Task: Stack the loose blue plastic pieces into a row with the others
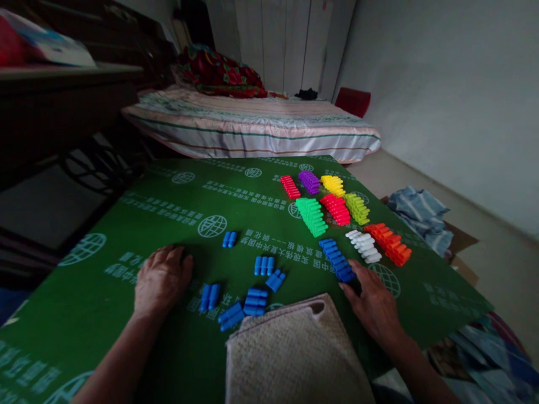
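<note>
My left hand [162,279] lies palm down on the green board [126,247], fingers curled down at the tips; whether anything is under them is hidden. Small clusters of loose blue pegs [252,286] lie just to its right. My right hand [373,303] touches the near end of a neat row of blue pegs [337,259], fingers pressed together against it. Beyond stand sorted rows: white [364,246], orange [389,244], green [312,216], red [336,209], lime [357,209], purple [309,182], yellow [332,185].
A beige towel [290,353] lies at the board's near edge between my arms. A bed [252,126] with striped bedding stands behind the board. Dark furniture [63,112] is to the left. Cloth and cardboard [425,216] lie on the floor at right.
</note>
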